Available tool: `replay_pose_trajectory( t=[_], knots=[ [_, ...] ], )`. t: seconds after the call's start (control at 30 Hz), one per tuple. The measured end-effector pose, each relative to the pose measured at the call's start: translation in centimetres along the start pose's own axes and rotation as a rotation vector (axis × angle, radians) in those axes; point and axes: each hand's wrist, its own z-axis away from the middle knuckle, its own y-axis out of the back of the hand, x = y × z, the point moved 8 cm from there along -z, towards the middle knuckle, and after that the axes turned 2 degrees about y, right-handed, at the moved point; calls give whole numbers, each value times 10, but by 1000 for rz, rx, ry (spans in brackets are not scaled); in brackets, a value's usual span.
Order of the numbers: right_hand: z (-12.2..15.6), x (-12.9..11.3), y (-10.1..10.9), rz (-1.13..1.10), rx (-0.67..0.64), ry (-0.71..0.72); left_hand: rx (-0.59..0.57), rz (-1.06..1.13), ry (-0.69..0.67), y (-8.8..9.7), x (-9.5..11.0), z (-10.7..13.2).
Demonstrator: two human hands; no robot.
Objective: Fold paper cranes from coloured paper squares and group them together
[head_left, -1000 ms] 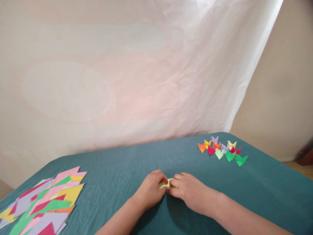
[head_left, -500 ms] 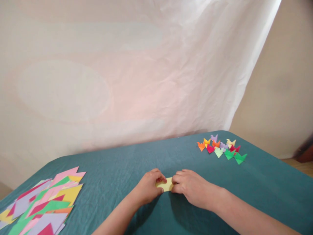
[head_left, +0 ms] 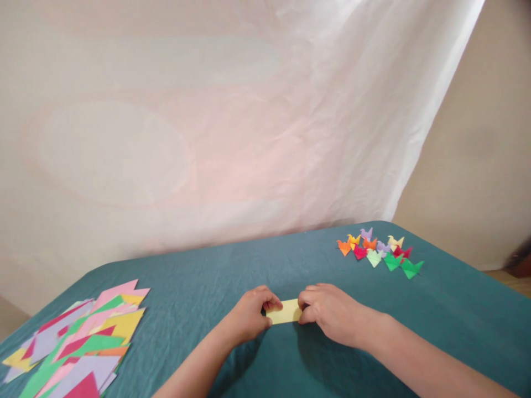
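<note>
A pale yellow strip of folded paper (head_left: 286, 312) spans the gap between my two hands, just above or on the dark green cloth. My left hand (head_left: 251, 313) pinches its left end, thumb along the lower edge and fingers at the upper edge. At the right end, my right hand (head_left: 327, 310) grips the paper between thumb and curled fingers. The ends of the strip are partly hidden under my fingertips.
A loose pile of coloured paper sheets (head_left: 93, 345) lies at the left of the cloth-covered table (head_left: 199, 287). Several small folded paper birds (head_left: 375, 251) stand grouped at the far right. A pale sheet (head_left: 232, 138) hangs behind the table.
My hands have moved slightly apart, the right one to the right, so more of the yellow paper shows between them. The whole view has shifted a little.
</note>
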Motion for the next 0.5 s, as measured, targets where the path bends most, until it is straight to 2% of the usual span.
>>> replay_pose_trajectory(
  t=[0.5],
  knots=[
    [3, 8, -3, -96, 31, -3, -21, -18, 34, 4, -6, 3]
  ],
)
